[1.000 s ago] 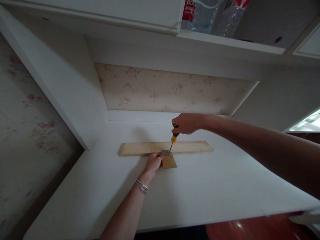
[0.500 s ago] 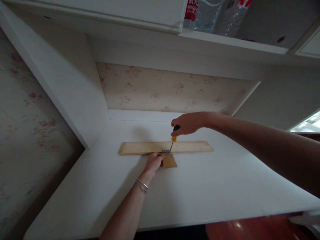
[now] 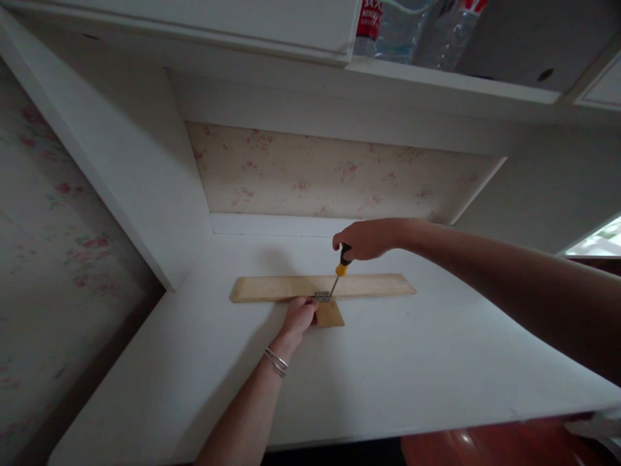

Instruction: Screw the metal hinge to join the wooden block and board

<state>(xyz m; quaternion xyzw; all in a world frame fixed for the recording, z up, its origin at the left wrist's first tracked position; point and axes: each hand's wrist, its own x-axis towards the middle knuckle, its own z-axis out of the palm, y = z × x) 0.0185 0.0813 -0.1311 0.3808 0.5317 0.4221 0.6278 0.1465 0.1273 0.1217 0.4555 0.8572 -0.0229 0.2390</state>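
A long pale wooden board (image 3: 272, 287) lies across the white desk, with a short wooden piece (image 3: 330, 313) against its near edge. A small metal hinge (image 3: 322, 296) spans the joint between them. My right hand (image 3: 371, 239) is closed round the black and yellow handle of a screwdriver (image 3: 343, 264), which stands tilted with its tip at the hinge's right end. My left hand (image 3: 301, 313) pinches the left side of the short wooden piece, its fingertips beside the hinge. Its thumb and fingers partly hide that piece's edge.
The white desk (image 3: 412, 362) runs out to a front edge at the bottom. A white side panel (image 3: 126, 149) rises at left. Overhead, a shelf (image 3: 456, 79) holds plastic bottles (image 3: 400, 29). Floral wallpaper (image 3: 301, 175) covers the back wall.
My right hand's fingers have shifted on the screwdriver's handle, and the handle leans a little further right. The left hand, board and hinge hold their places.
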